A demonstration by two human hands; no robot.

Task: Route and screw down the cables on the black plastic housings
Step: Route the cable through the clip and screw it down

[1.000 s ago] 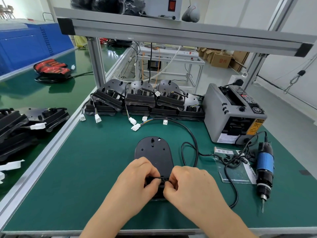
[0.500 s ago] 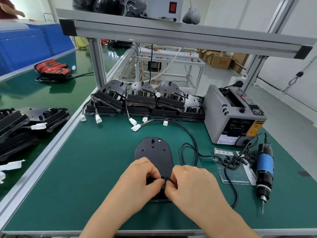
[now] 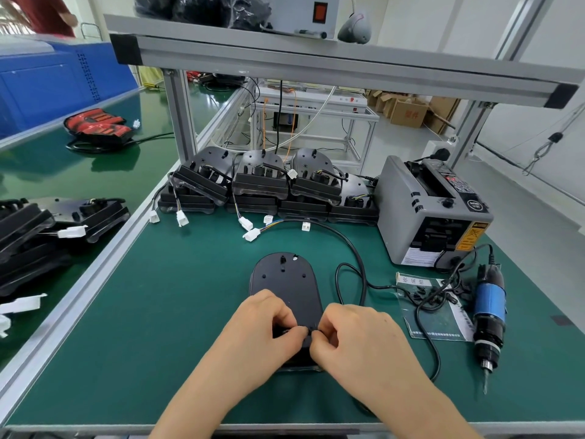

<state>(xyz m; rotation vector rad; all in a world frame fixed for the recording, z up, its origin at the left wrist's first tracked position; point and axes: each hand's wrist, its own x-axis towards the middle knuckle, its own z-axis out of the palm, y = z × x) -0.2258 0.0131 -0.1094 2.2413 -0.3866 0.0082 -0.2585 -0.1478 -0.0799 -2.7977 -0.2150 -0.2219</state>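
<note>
Here, curled fingers (image 3: 292,337) pinch the housing (image 3: 285,280), near end.

Bare mat (image 3: 164,312) left; cable (image 3: 354,248) and screwdriver (image 3: 489,312) crowd right.

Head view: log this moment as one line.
step: routing cable | left hand: pinching cable on housing | right hand: pinching cable | screwdriver: lying right, untouched

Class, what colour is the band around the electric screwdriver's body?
Blue band, clearest in head view.
</note>
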